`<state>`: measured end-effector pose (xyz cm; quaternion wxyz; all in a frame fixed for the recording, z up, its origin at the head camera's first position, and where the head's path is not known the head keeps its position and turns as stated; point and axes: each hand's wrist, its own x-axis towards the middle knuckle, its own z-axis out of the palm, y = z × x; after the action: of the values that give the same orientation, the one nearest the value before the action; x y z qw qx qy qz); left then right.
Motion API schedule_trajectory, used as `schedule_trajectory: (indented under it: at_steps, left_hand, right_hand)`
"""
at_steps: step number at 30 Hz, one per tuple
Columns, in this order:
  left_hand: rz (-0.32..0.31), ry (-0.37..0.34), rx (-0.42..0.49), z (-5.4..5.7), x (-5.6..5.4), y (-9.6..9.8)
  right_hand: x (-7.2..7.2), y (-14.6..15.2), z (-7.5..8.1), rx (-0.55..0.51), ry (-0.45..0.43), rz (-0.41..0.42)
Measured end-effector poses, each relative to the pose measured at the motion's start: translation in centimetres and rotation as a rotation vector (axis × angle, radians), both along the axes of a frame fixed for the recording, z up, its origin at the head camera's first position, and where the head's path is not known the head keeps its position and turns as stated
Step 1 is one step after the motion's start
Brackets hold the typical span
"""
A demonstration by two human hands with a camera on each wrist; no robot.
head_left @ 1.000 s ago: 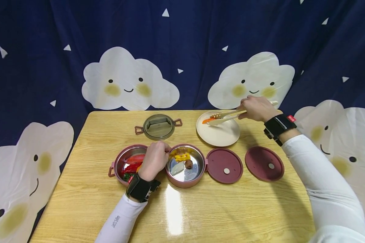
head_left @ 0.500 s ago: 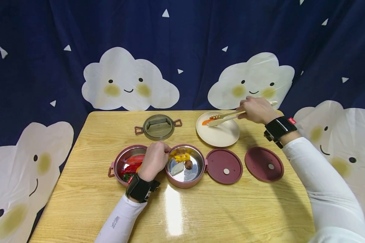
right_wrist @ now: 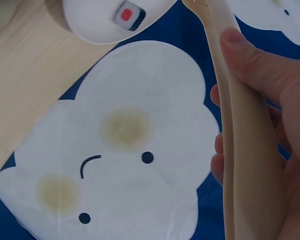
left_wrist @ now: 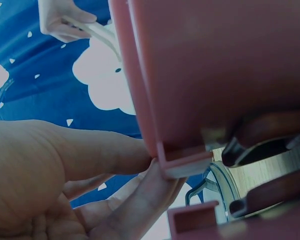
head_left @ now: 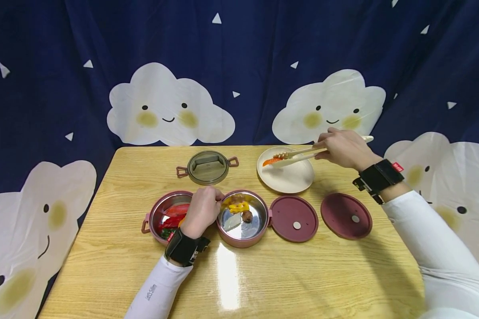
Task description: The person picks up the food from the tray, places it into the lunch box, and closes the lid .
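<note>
My right hand (head_left: 345, 148) grips a pair of beige tongs (right_wrist: 250, 150). At their tips, over the cream plate (head_left: 291, 182), is an orange food piece (head_left: 270, 161). A sushi roll (right_wrist: 130, 16) on that plate shows in the right wrist view; the tongs hide it in the head view. My left hand (head_left: 202, 210) pinches the rim or handle of the middle pink pot (head_left: 241, 242) between thumb (left_wrist: 110, 150) and finger. Inside this pot lie a yellow food piece (head_left: 238, 207), a brown ball (head_left: 247, 216) and a whitish piece (head_left: 233, 221).
Left of my left hand stands another pink pot (head_left: 155, 232) with red pieces (head_left: 174, 219) and green ones, partly hidden by the hand. A glass lid (head_left: 208, 167) lies behind. Two maroon discs (head_left: 293, 210) (head_left: 345, 212) lie at right. A dark blue curtain (head_left: 255, 44) hangs behind the table.
The tongs have lifted slightly with the orange piece, and my right hand and forearm have shifted a little to the right. The left hand has stayed in place.
</note>
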<state>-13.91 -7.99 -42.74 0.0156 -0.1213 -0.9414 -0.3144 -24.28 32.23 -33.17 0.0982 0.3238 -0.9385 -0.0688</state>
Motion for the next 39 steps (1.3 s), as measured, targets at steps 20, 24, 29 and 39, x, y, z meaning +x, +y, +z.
schedule_trajectory:
  at_steps: [20,24,29,39]
  left_hand:
    - [-0.005,0.010,-0.009,-0.1,-0.1,0.0]
    - [-0.010,0.015,-0.012,-0.1,-0.1,0.0]
    - [-0.012,0.025,-0.011,0.0,-0.1,-0.1]
    - [-0.014,0.034,-0.008,0.0,0.0,0.0]
  right_hand:
    - [6.6,-1.4,3.0,-0.055,0.131,0.143]
    - [7.8,-2.0,3.6,-0.072,0.144,0.172]
    - [9.0,-3.3,4.0,-0.083,0.166,0.240]
    - [10.8,-5.9,4.0,-0.013,0.148,0.314]
